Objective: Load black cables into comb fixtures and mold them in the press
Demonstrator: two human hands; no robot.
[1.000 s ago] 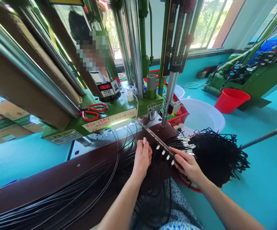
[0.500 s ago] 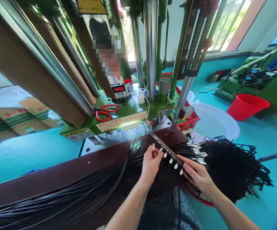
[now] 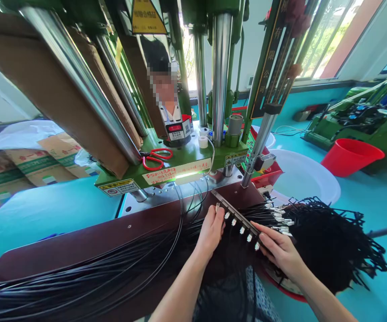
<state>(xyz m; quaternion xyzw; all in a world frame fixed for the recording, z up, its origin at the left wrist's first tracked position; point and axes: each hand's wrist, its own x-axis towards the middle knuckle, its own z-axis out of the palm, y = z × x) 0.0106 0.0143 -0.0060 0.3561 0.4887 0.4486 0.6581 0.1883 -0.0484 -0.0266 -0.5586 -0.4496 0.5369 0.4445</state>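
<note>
My left hand pinches the white plug end of a black cable and holds it against the near end of a dark metal fixture bar. The bar lies slantwise on the brown bench and several white plugs sit along it. My right hand rests its fingers on the bar's lower right end, curled around it. A thick bundle of black cables runs left across the bench. A heap of plug-tipped cables lies to the right.
A green press machine with steel columns stands just behind the bench; red scissors lie on its base. Another person stands beyond it. A white basin and a red bucket sit on the teal floor. Cardboard boxes are at left.
My left hand carried the white plug rightward from open bench up to the fixture bar's near end. My right hand stayed on the bar. The camera view shifted left and tilted up.
</note>
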